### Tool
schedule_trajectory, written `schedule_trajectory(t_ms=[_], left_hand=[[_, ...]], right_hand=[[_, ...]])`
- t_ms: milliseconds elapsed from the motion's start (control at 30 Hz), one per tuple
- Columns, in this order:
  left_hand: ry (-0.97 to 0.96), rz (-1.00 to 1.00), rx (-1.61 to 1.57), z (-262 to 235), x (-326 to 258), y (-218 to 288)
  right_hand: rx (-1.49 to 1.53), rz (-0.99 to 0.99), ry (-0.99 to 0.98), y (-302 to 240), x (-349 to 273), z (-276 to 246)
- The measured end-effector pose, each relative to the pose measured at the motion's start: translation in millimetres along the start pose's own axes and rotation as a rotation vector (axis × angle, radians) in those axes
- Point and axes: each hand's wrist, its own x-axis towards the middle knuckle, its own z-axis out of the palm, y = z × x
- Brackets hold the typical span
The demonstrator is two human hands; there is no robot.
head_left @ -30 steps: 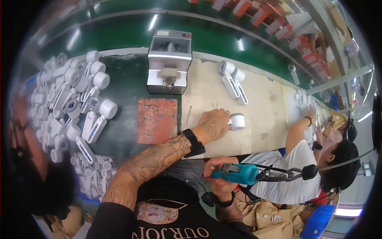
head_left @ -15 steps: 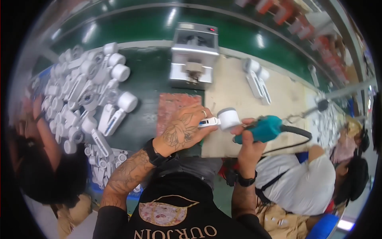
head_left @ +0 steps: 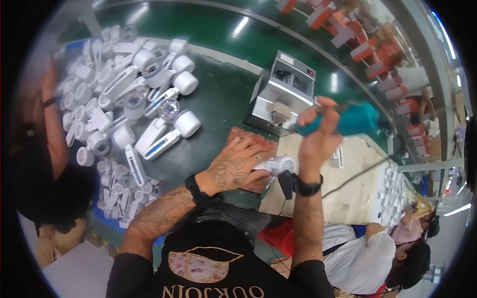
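My left hand [head_left: 238, 161] is closed around the handle of a white handheld device [head_left: 284, 164], whose round head with a patterned face points right. A red mat [head_left: 261, 185] lies under this hand. In my right hand [head_left: 320, 131] is a teal electric screwdriver [head_left: 354, 120], raised and tilted with its tip toward the left. The tip comes close to the front of a silver metal box-shaped machine [head_left: 285, 97]; whether they touch cannot be made out. Motion smears the right fingers somewhat.
A large heap of similar white devices [head_left: 134, 99] covers the table's left side, with small white parts [head_left: 121, 191] below. Another white device [head_left: 338, 156] lies on the beige board [head_left: 355, 184]. A dark cable [head_left: 355, 179] crosses the board. Co-workers sit on both sides.
My right hand has lifted the screwdriver away from the white device, up toward the machine. The device's head has turned in my left hand. My view has swung left.
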Motion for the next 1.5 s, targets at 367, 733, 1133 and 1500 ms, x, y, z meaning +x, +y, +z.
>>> schedule_trajectory(t_ms=[367, 733, 1133, 1500], left_hand=[[-0.039, -0.026, -0.047, 5, 3, 3], [-0.007, -0.048, -0.031, 3, 3, 3], [0.000, -0.044, -0.014, 2, 6, 9], [0.013, -0.040, 0.012, 1, 9, 5]], right_hand=[[0.021, 0.017, -0.083, 32, 9, 14], [0.026, 0.148, -0.102, -6, -49, -26], [0.087, 0.157, -0.137, 13, -57, -33], [0.053, 0.224, -0.108, 9, -47, -24]])
